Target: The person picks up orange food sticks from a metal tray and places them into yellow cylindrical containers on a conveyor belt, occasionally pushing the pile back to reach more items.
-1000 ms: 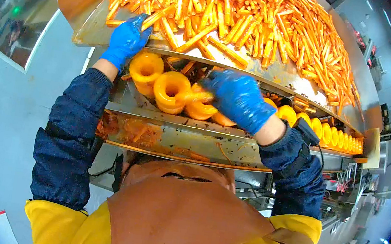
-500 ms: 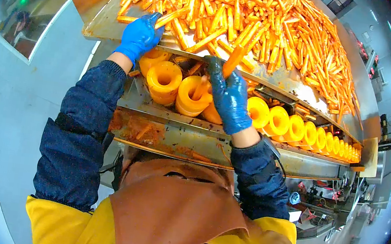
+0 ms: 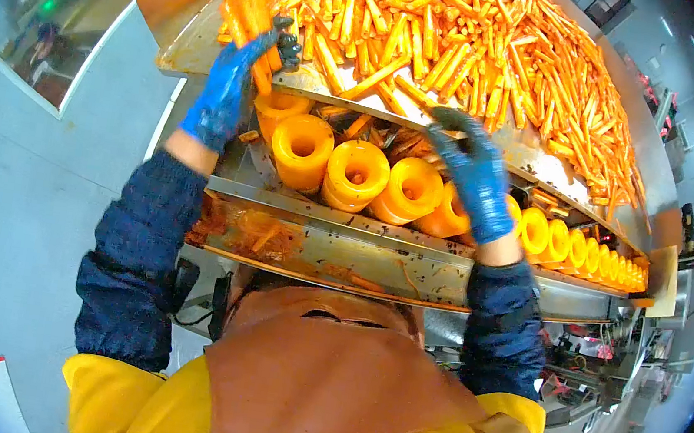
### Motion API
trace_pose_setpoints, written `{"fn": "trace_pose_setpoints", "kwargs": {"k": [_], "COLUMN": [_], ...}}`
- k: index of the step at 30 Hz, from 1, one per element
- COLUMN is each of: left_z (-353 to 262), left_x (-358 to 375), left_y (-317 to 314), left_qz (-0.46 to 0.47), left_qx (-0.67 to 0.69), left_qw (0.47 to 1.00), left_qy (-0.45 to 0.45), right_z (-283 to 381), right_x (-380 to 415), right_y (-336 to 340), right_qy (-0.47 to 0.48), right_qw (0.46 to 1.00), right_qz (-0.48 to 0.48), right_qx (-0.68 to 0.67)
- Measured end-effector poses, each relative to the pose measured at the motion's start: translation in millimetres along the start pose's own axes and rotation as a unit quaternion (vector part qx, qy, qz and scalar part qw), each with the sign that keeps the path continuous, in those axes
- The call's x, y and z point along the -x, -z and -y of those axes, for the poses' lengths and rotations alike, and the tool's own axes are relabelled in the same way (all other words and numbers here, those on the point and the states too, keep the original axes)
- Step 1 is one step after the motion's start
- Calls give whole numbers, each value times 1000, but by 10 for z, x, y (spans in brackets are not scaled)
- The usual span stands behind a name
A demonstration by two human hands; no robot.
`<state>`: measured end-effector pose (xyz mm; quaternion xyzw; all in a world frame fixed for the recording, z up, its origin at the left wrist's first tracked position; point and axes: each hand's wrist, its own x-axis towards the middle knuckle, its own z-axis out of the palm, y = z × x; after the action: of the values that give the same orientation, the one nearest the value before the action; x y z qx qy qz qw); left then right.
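My left hand [image 3: 237, 84], in a blue glove, is closed round a few orange sticks [image 3: 253, 20] that stand up at the left end of the metal tray [image 3: 316, 81]. My right hand [image 3: 469, 167], in a wet, darkened blue glove, is above the row of yellow cups [image 3: 356, 174], near the tray's front edge. Its fingers are apart and nothing shows between them. A large pile of orange sticks [image 3: 475, 41] covers much of the tray. A stick end shows inside one cup below and between my hands.
A metal trough [image 3: 342, 255] with orange scraps runs along the near side. The row of cups stretches to the right, ending by a pale board [image 3: 664, 280]. A brown apron [image 3: 324, 389] covers my front. Machinery stands at the far right.
My left hand now holds several sticks upright. My right hand has moved right, and the stick it held is gone from it. The cups have shifted in view.
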<state>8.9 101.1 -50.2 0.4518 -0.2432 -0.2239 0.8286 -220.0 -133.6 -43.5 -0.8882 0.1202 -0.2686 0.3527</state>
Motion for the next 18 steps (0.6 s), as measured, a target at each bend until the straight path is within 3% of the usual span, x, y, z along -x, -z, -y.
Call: {"fn": "trace_pose_setpoints", "kwargs": {"k": [2,3,7,8,10,13,14,18], "left_z": [53,87,327,283,254,235,236,327], "left_x": [347,477,709,737,772,736,699,622], "left_y": [-104,-132,-128,-191,-219,-238,-230,-191], "left_qz": [7,11,20,20,22,-33,-44,-45], "left_qx": [14,31,-11,-45,-97,-123,-74,-90], "left_qw": [1000,999,996,996,993,992,996,995], "left_qy": [21,41,82,79,59,-4,-1,-27], "right_z": [-150,-357,-874,-997,-1153,-1168,-1140,-959], "right_x": [-81,-154,-220,-222,-230,-297,-303,-255], "right_y": [397,576,930,968,982,979,965,902], "right_qy": [-84,-61,-141,-141,-160,-229,-249,-237], "right_qw": [995,997,974,974,946,927,924,912], "right_qz": [-40,-51,-73,-74,-57,-82,-79,-85], "right_qx": [-32,12,161,159,275,287,278,323]}}
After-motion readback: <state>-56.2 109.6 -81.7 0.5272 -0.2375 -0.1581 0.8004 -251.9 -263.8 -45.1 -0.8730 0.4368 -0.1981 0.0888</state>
